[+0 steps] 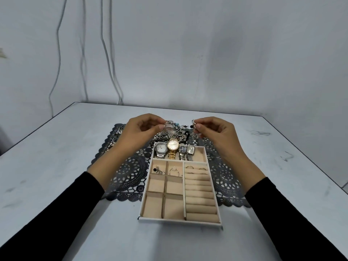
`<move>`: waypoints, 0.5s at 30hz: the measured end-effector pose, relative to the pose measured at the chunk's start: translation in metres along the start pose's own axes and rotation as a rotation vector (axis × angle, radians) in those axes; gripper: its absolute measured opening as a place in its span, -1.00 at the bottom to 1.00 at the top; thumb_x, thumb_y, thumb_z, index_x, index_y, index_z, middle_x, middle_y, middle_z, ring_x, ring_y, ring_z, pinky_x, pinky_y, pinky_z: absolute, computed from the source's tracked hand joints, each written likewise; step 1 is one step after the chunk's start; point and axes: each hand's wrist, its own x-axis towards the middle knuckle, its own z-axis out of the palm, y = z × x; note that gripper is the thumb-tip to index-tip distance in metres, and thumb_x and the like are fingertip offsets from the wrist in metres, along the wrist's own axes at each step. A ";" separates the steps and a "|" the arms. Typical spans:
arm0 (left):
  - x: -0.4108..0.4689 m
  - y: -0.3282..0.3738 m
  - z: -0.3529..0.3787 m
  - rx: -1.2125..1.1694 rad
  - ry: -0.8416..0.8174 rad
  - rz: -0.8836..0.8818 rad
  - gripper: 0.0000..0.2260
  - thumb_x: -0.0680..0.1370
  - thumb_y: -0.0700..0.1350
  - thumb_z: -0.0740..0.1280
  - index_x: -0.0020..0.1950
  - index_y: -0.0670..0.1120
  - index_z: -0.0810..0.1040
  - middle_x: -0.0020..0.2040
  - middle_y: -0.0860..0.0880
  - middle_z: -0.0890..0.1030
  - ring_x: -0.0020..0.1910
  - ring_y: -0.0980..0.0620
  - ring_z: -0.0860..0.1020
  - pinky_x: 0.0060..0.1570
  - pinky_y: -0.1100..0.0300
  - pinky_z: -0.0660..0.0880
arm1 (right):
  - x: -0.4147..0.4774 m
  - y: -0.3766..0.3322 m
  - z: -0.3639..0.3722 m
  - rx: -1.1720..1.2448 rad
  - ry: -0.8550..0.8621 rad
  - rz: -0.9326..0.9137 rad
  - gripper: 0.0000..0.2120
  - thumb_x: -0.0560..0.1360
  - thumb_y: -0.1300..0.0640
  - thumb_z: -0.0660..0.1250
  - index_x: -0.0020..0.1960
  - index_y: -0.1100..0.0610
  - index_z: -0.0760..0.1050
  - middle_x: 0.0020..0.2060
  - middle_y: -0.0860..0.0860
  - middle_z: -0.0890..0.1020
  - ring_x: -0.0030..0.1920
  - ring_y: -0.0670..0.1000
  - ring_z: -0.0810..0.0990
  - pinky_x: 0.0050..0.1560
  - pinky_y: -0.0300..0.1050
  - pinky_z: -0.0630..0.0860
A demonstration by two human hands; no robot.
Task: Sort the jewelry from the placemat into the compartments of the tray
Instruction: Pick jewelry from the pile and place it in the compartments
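Observation:
A beige compartment tray (184, 185) lies on a dark lace placemat (130, 172). Its far compartment holds several watches (174, 150). One small square has an earring with a black bead (159, 170), the one beside it a ring (174, 171), and the ring rolls on the right carry rings (195, 168). A tangled jewelry pile (178, 131) sits on the placemat behind the tray. My left hand (139, 130) pinches a silver shell-shaped piece (168, 129) above the pile. My right hand (214, 131) pinches a small silver earring with a black bead (193, 124).
The grey table (56, 157) extends left and right of the placemat, with its far edge against a grey wall. Cables (111, 63) hang down the wall at the back left. Small silver pieces (116, 131) lie on the placemat's far left corner.

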 end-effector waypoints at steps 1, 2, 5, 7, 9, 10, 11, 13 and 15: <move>-0.004 0.000 -0.001 -0.002 0.002 -0.002 -0.91 0.52 -0.16 0.43 0.00 -0.02 0.67 -0.08 -0.07 0.68 -0.14 -0.13 0.58 -0.07 -0.02 0.48 | -0.003 -0.001 0.001 0.010 -0.008 0.006 -0.86 0.45 0.34 0.40 0.00 0.26 0.63 -0.19 0.13 0.69 -0.16 0.01 0.68 -0.18 -0.27 0.56; -0.008 0.000 -0.002 -0.002 0.005 -0.003 -0.91 0.52 -0.16 0.43 0.01 -0.02 0.67 -0.07 -0.07 0.68 -0.12 -0.09 0.58 -0.07 -0.01 0.48 | -0.006 -0.002 0.002 0.013 -0.020 0.009 -0.87 0.45 0.34 0.40 -0.01 0.24 0.63 -0.20 0.14 0.69 -0.16 0.02 0.68 -0.18 -0.26 0.57; -0.018 0.002 -0.005 -0.015 0.016 0.010 -0.88 0.52 -0.20 0.43 -0.01 0.00 0.66 -0.05 -0.12 0.68 -0.09 -0.03 0.59 -0.07 0.09 0.52 | -0.015 -0.002 0.005 -0.004 -0.074 0.017 -0.87 0.45 0.33 0.40 -0.01 0.22 0.63 -0.19 0.15 0.69 -0.14 0.05 0.67 -0.09 -0.16 0.61; -0.023 0.001 -0.008 -0.023 0.025 0.019 -0.88 0.52 -0.22 0.42 0.00 -0.03 0.66 -0.03 -0.22 0.66 -0.10 -0.04 0.58 -0.10 0.20 0.53 | -0.020 -0.001 0.007 0.001 -0.115 0.030 -0.86 0.44 0.34 0.40 0.00 0.25 0.63 -0.16 0.15 0.69 -0.12 0.07 0.68 -0.02 -0.07 0.61; -0.026 0.000 -0.009 -0.018 0.027 0.027 -0.89 0.52 -0.22 0.42 0.02 -0.06 0.66 -0.02 -0.26 0.64 -0.09 -0.07 0.58 -0.09 0.21 0.56 | -0.024 0.000 0.009 0.008 -0.148 0.044 -0.86 0.44 0.35 0.40 0.00 0.25 0.63 -0.13 0.16 0.70 -0.10 0.09 0.67 0.02 -0.02 0.60; -0.027 0.000 -0.010 -0.012 0.027 0.030 -0.89 0.52 -0.21 0.42 0.03 -0.07 0.66 -0.02 -0.25 0.65 -0.08 -0.09 0.59 -0.06 0.18 0.57 | -0.026 0.000 0.010 0.004 -0.167 0.049 -0.86 0.44 0.35 0.40 0.00 0.26 0.63 -0.12 0.18 0.69 -0.10 0.09 0.67 0.02 -0.02 0.59; -0.028 0.000 -0.009 -0.008 0.027 0.032 -0.89 0.52 -0.21 0.42 0.03 -0.07 0.66 -0.02 -0.24 0.65 -0.07 -0.10 0.60 -0.03 0.15 0.57 | -0.027 0.000 0.012 -0.005 -0.186 0.054 -0.86 0.44 0.35 0.40 0.00 0.27 0.62 -0.12 0.19 0.69 -0.11 0.09 0.66 0.01 -0.03 0.59; -0.029 0.001 -0.009 -0.006 0.030 0.034 -0.89 0.52 -0.20 0.43 0.03 -0.07 0.66 -0.02 -0.22 0.66 -0.06 -0.10 0.61 -0.03 0.14 0.57 | -0.029 0.000 0.013 -0.032 -0.224 0.057 -0.85 0.43 0.36 0.40 0.01 0.28 0.62 -0.13 0.19 0.69 -0.14 0.06 0.67 -0.01 -0.11 0.61; -0.029 0.002 -0.008 -0.012 0.030 0.040 -0.89 0.52 -0.20 0.42 0.03 -0.06 0.66 -0.03 -0.23 0.66 -0.08 -0.08 0.60 -0.06 0.19 0.57 | -0.031 0.001 0.015 -0.060 -0.267 0.070 -0.84 0.43 0.37 0.41 0.01 0.28 0.61 -0.13 0.17 0.69 -0.13 0.03 0.67 0.01 -0.13 0.61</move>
